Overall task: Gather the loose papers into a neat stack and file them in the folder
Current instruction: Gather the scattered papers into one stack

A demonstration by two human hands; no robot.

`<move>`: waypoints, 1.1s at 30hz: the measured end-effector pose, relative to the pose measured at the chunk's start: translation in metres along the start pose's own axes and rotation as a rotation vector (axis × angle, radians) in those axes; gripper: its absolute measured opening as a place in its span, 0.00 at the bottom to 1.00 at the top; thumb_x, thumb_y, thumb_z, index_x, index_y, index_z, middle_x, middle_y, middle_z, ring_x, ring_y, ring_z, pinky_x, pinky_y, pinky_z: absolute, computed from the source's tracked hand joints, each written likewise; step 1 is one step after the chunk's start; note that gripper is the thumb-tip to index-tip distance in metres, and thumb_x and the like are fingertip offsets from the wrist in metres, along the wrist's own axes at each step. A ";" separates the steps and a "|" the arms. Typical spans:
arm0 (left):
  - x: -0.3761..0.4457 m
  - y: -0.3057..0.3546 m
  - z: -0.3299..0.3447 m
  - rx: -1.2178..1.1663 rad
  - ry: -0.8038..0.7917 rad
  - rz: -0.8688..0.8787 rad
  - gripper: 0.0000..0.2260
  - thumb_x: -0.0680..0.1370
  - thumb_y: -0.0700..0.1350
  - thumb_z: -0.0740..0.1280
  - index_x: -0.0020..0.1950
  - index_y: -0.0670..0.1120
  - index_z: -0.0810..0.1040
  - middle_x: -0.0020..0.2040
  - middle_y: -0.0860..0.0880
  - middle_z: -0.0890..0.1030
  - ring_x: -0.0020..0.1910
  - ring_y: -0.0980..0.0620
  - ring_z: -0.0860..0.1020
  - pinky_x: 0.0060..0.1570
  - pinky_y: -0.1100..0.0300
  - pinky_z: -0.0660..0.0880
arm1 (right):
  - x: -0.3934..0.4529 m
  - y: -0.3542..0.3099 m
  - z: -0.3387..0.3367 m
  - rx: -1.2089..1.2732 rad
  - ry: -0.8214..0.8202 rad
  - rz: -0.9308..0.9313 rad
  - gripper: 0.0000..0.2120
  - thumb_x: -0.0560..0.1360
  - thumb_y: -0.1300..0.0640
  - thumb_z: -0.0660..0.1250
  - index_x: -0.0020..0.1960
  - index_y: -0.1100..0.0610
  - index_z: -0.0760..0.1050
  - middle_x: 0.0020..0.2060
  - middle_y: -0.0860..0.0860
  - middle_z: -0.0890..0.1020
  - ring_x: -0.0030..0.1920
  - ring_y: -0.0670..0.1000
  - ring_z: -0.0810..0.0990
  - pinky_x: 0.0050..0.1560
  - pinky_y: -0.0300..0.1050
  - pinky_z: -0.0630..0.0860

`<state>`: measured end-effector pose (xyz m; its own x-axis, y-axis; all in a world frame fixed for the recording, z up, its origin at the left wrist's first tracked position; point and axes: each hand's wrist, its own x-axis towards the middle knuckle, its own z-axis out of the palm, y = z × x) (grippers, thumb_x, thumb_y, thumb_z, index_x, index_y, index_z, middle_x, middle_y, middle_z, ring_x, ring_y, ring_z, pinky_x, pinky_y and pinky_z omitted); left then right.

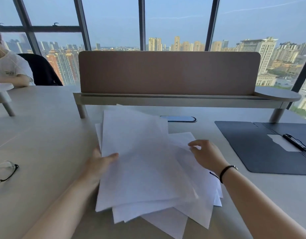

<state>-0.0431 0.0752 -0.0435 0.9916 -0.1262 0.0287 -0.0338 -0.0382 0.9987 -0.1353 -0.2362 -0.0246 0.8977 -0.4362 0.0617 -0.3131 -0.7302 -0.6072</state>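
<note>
Several white papers (145, 166) lie fanned and askew in a loose pile on the desk in front of me. My left hand (100, 163) grips the pile's left edge, thumb on top of the uppermost sheet and fingers hidden beneath. My right hand (204, 156) rests on the right side of the pile, its fingertips pinching the edge of a sheet. A dark blue folder (255, 149) lies open flat on the desk to the right, with a black clip (296, 142) on its inner spine and a white sheet under the clip.
A brown divider panel on a raised shelf (169, 99) crosses the back of the desk. Glasses (4, 171) lie at the left edge. A cable port (179, 119) sits behind the papers. Another person (9, 69) sits at the far left.
</note>
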 end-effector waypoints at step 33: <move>0.001 -0.001 -0.018 -0.273 0.016 -0.341 0.11 0.77 0.47 0.71 0.51 0.40 0.85 0.42 0.42 0.87 0.41 0.42 0.84 0.49 0.50 0.79 | 0.039 -0.036 -0.002 -0.435 -0.368 0.146 0.40 0.41 0.28 0.78 0.39 0.54 0.71 0.36 0.49 0.76 0.36 0.53 0.77 0.39 0.44 0.73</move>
<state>-0.0401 0.0930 -0.0442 0.9422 -0.1360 -0.3062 0.3281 0.1890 0.9255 -0.0897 -0.2280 0.0006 0.8597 -0.3943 -0.3248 -0.4704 -0.8588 -0.2027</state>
